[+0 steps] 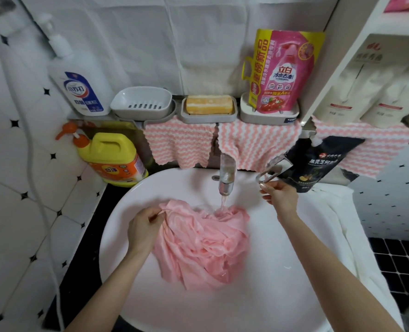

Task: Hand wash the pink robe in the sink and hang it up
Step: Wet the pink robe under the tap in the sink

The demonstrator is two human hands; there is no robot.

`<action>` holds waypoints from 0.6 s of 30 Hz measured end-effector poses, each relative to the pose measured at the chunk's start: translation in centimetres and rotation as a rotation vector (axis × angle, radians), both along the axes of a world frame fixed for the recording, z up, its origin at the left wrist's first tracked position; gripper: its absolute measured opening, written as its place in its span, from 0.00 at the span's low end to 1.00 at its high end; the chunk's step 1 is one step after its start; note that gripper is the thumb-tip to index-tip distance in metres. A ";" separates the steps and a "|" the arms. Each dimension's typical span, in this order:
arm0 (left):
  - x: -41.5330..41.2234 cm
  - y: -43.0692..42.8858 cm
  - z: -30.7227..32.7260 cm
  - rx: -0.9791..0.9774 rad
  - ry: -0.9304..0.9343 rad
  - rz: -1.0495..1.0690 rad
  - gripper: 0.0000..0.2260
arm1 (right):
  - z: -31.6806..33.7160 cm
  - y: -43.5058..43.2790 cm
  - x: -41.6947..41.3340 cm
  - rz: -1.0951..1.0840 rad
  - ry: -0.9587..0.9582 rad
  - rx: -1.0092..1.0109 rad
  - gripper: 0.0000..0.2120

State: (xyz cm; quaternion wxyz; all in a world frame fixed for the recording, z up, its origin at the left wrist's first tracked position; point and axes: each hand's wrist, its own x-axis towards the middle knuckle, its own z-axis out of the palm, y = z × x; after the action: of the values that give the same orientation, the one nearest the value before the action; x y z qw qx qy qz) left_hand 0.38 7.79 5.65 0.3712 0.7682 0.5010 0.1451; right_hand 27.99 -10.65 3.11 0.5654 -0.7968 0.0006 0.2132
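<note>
Left hand (pixel 143 228) at pink robe (pixel 204 244), right hand (pixel 281 195) apart

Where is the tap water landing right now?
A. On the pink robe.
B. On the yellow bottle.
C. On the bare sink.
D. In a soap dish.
A: the stream from the tap falls onto the top of the robe, while the right hand pinches the handle.
</note>
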 end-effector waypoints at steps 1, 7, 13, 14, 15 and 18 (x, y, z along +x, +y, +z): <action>0.2 -0.2 0.0 0.006 -0.013 -0.012 0.03 | -0.1 0.7 0.1 -0.013 -0.011 -0.019 0.05; 0.7 -0.8 -0.1 0.044 -0.078 -0.082 0.02 | -0.9 2.9 0.3 -0.077 0.064 0.016 0.07; 0.6 -0.5 -0.5 0.052 -0.074 -0.113 0.06 | 1.3 -0.8 -0.7 0.060 -0.019 -0.128 0.09; 0.6 -0.6 -0.5 0.050 -0.077 -0.126 0.08 | 2.2 -1.4 -0.6 0.039 -0.070 -0.128 0.09; 0.8 -0.7 -0.5 0.039 -0.083 -0.137 0.10 | 3.3 -1.9 -0.3 0.003 -0.122 -0.104 0.08; 1.3 -0.6 -0.2 -0.004 -0.090 -0.163 0.19 | 7.8 -2.9 0.8 -0.093 -0.239 0.042 0.07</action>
State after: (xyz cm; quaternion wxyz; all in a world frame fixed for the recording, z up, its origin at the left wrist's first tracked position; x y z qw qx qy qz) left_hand 1.63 7.16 5.49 0.4052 0.7985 0.4201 0.1478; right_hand 28.74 -13.56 10.91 0.5874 -0.8035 -0.0344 0.0899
